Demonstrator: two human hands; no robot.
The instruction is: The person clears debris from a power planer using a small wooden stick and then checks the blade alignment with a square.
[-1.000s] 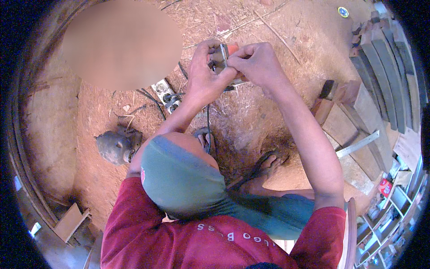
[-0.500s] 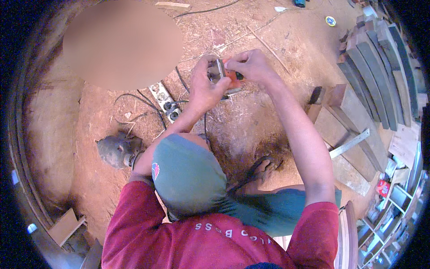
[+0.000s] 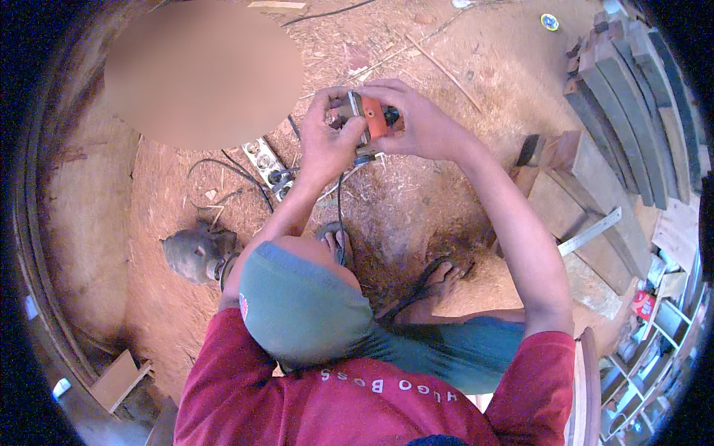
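Both my hands are raised in front of me around a small orange and black tool [image 3: 374, 117] with a flat metal plate [image 3: 355, 104] on its left side. Its exact kind cannot be made out. My left hand [image 3: 326, 143] grips the plate side, with the thumb pressed against the metal. Around the orange body's right side curl the fingers of my right hand [image 3: 424, 120], their tips partly hidden behind it. Just under the tool, a small dark round part [image 3: 364, 160] shows below my left thumb.
A white power strip [image 3: 262, 157] with plugs and black cords lies on the dusty floor. Left of my knee sits a dark rounded object [image 3: 192, 255]. Stacked curved boards [image 3: 632, 104], wood blocks with a metal ruler [image 3: 591, 232], and a cluttered rack [image 3: 666, 327] line the right.
My right hand has gone from pinching at the tool's top to wrapping around its right side. More of the orange body shows. The whole view has shifted slightly.
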